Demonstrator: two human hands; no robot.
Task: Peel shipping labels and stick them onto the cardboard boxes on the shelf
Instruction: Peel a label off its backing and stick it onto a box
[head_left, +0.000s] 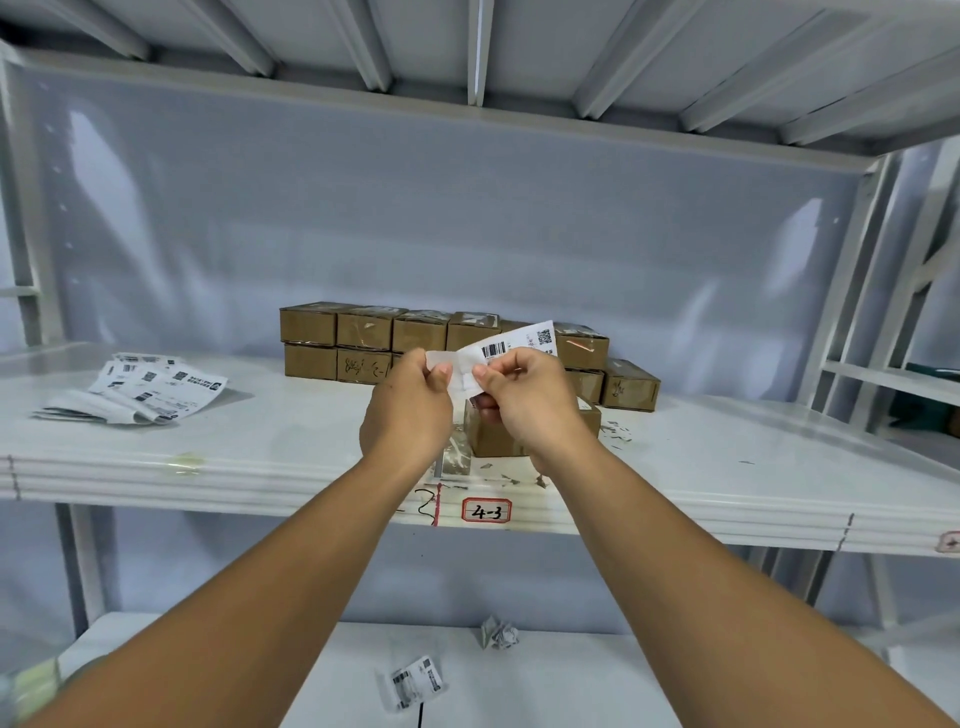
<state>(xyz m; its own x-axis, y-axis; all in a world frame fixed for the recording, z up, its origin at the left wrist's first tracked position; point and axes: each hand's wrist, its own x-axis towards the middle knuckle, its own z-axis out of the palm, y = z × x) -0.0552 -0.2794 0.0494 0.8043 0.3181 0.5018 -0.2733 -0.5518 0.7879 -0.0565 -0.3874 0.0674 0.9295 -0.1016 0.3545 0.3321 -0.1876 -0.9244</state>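
**Peeling stage.** The left hand (410, 410) pinched what appeared to be the translucent backing (440, 358). The right hand (531, 404) pinched the printed shipping label (519, 344). Both were raised above the shelf (260, 457), so the two layers could be drawn apart. A single cardboard box (485, 441) sat directly below the hands, near the front edge, probably staged to receive this label. Stacked boxes (363, 338) stood farther back, and spare labels (150, 387) lay at far left, within reach.
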